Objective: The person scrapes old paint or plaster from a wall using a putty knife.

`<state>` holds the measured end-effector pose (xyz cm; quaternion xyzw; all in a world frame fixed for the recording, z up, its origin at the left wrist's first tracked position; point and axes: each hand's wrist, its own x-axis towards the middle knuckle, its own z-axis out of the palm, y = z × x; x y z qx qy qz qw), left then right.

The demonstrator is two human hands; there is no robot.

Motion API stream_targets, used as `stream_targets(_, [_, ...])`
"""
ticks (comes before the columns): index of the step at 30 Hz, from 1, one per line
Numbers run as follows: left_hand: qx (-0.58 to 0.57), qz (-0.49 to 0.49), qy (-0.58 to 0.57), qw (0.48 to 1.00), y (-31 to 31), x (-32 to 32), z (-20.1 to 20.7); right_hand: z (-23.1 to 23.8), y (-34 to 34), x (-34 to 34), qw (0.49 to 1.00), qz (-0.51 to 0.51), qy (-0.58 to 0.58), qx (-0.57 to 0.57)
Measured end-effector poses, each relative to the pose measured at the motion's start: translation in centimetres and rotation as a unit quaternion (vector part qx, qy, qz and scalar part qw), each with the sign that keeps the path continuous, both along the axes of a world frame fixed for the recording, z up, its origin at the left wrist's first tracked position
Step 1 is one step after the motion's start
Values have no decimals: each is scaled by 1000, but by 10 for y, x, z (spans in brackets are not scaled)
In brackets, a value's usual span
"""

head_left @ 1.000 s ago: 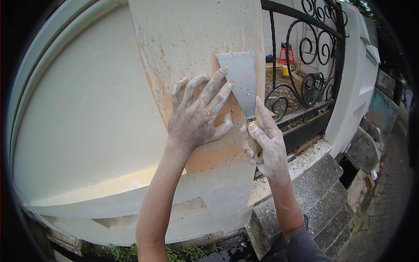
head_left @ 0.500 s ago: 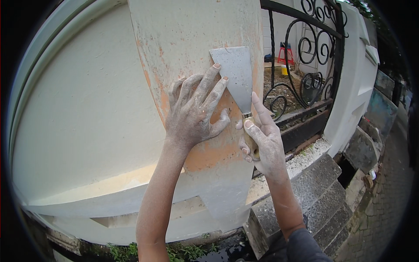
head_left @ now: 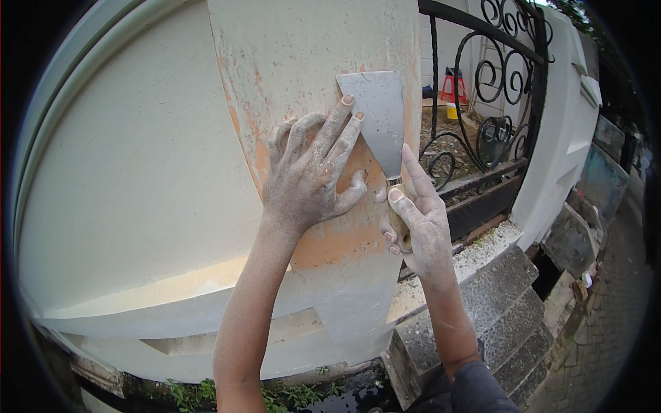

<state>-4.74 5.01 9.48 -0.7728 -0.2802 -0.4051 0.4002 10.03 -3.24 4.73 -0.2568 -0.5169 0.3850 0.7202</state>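
A putty knife (head_left: 380, 113) with a wide grey metal blade lies against a painted pillar (head_left: 296, 48). My right hand (head_left: 420, 220), coated in white dust, is wrapped round its short wooden handle, the index finger stretched up beside the blade's neck. Two fingertips of my left hand (head_left: 310, 168) rest on the blade's left edge. That hand is spread, its other fingers bent near the pillar, and it is dusty too. Around and below it the pillar's paint is scraped off, baring an orange-brown patch (head_left: 337, 244).
To the right stands a black wrought-iron fence (head_left: 475, 31); behind it are a red stool (head_left: 452, 88) and a yellow bucket (head_left: 452, 111). Speckled stone steps (head_left: 492, 292) descend at lower right toward a paved lane (head_left: 606, 330). Weeds (head_left: 193, 396) grow along a wet ditch below the wall.
Both hands and the putty knife keep nearly the same place on the pillar. The whole view has shifted slightly, with the pillar and fence a little farther right in the picture.
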Motion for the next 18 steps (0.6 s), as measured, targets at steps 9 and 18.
stream_targets(9, [-15,34,20,999,-2,2,0,0,0,4,1000,-2,-1,-4])
stream_targets(18, [-14,37,11,999,-1,4,0,0,1,8,999,29,13,16])
